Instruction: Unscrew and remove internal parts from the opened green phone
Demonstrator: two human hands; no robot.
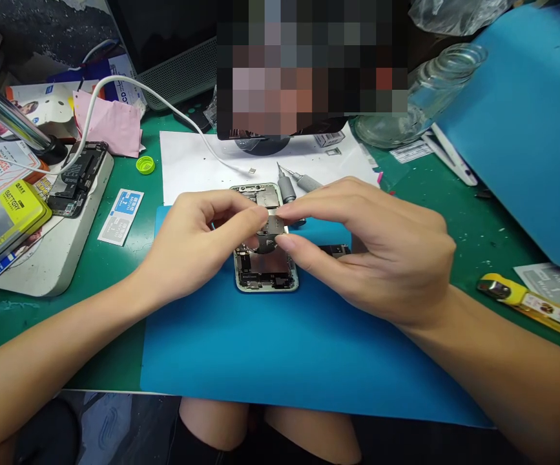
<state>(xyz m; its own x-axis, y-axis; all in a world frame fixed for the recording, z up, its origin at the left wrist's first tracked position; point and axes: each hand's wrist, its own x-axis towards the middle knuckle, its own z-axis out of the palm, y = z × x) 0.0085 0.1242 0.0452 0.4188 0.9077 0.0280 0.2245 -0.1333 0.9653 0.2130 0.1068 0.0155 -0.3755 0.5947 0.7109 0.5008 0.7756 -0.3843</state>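
An opened phone point(266, 281) lies upright in the middle of the blue mat, its inner parts exposed. Above its middle is a small grey-and-black phone part point(272, 226), whose exact kind I cannot make out. My left hand point(197, 239) pinches this part from the left, thumb on top and the other fingers partly hidden beneath it. From the right, the thumb and forefinger of my right hand point(381, 252) close on its edge. Behind the phone lie two grey screwdrivers point(286, 187). A dark phone component point(335, 250) shows partly under my right hand.
The blue mat point(260, 349) covers the green table's front. A white cable point(163, 100) arches over the left side. Boxes and a battery pack point(11, 223) crowd the left. A glass jar point(420, 97) stands at the back right; a yellow utility knife point(531, 303) lies at right.
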